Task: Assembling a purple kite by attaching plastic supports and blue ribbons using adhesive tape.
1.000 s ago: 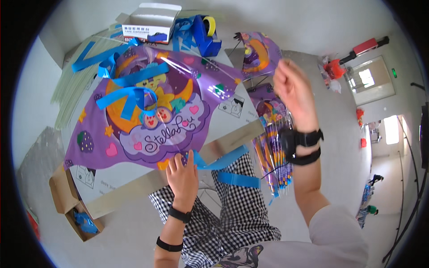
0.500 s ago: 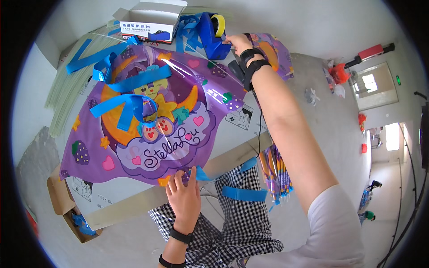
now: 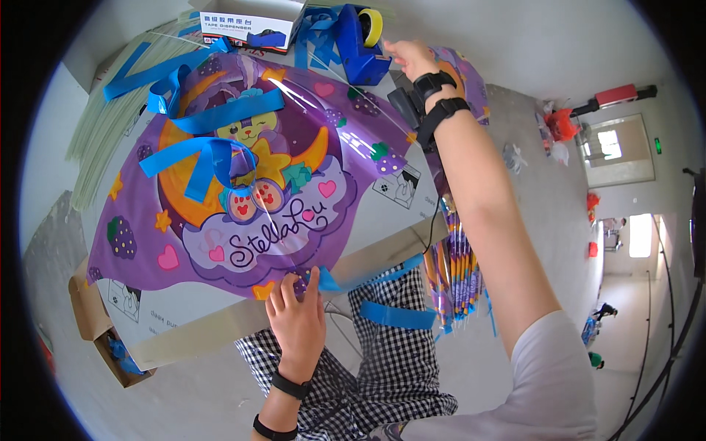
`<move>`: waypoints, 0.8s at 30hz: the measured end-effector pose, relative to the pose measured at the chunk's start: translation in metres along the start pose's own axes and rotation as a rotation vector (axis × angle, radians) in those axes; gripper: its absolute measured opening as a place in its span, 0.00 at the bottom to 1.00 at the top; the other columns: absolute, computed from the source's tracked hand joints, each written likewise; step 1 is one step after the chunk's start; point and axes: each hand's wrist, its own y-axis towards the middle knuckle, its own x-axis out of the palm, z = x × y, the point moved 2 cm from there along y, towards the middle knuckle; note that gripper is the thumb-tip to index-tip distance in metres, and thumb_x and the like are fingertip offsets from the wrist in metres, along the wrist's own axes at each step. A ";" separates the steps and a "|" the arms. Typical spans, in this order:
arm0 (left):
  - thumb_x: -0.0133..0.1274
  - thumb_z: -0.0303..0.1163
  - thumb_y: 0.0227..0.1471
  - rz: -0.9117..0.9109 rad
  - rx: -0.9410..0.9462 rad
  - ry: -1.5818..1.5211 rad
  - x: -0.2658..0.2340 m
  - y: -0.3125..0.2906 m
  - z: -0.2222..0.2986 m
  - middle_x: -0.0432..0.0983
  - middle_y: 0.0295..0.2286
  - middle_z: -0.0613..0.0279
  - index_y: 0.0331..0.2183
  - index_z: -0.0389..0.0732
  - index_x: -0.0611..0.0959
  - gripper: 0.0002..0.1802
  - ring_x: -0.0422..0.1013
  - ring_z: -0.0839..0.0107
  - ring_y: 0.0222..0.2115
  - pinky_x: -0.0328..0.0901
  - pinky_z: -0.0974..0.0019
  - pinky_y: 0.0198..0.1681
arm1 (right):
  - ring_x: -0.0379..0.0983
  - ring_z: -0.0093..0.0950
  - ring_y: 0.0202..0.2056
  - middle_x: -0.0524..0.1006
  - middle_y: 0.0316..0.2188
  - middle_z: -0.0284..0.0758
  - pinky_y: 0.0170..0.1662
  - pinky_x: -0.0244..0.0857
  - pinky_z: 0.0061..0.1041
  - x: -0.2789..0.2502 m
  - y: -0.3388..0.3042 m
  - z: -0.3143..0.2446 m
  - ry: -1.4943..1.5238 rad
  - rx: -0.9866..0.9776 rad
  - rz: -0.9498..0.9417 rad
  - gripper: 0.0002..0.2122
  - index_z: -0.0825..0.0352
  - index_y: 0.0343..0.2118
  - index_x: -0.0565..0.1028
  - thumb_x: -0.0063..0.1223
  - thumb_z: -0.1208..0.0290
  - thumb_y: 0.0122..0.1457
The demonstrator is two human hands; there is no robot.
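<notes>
A purple cartoon-printed plastic kite sheet (image 3: 309,239) lies spread over a white board on the table. My left hand (image 3: 296,323) rests on its near edge, fingers stretched out flat beside a short end of blue ribbon (image 3: 331,279). Just right of a blue tape dispenser (image 3: 362,62) with a yellow-cored tape roll (image 3: 371,28), my right hand (image 3: 412,60) is raised with thumb and fingers pinched. What they hold, if anything, is too small to make out. Looped blue ribbons (image 3: 232,114) lie across the sheet.
An open white box (image 3: 246,31) stands at the back. Thin pale rods (image 3: 95,121) lie along the left. Below the table are a cardboard box (image 3: 92,312) and blue ribbon (image 3: 397,316) over checkered cloth. Several rolled printed kites (image 3: 460,268) hang at the table's right.
My right hand has moved off the dispenser's front, up and to the right. My left hand keeps its place on the sheet's edge. The whole view has shifted slightly.
</notes>
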 end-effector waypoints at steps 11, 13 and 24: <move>0.54 0.30 0.49 0.003 -0.001 0.017 0.002 -0.002 0.004 0.64 0.44 0.56 0.52 0.49 0.76 0.25 0.62 0.55 0.47 0.59 0.52 0.50 | 0.71 0.24 0.40 0.77 0.39 0.29 0.43 0.57 0.25 -0.003 -0.037 0.020 0.210 0.157 -0.074 0.12 0.59 0.37 0.78 0.63 0.63 0.51; 0.54 0.30 0.49 -0.006 -0.010 0.009 0.002 -0.002 0.004 0.64 0.44 0.56 0.52 0.49 0.76 0.25 0.61 0.56 0.47 0.59 0.52 0.51 | 0.71 0.26 0.43 0.78 0.41 0.30 0.44 0.57 0.25 -0.003 -0.034 0.023 0.247 0.161 -0.101 0.12 0.61 0.39 0.78 0.62 0.65 0.53; 0.56 0.30 0.48 -0.005 -0.024 0.047 -0.002 -0.006 -0.003 0.65 0.44 0.55 0.52 0.50 0.76 0.26 0.62 0.55 0.46 0.59 0.52 0.50 | 0.73 0.24 0.33 0.78 0.33 0.32 0.34 0.62 0.22 0.039 -0.035 0.052 0.465 0.133 0.003 0.06 0.65 0.34 0.77 0.60 0.72 0.54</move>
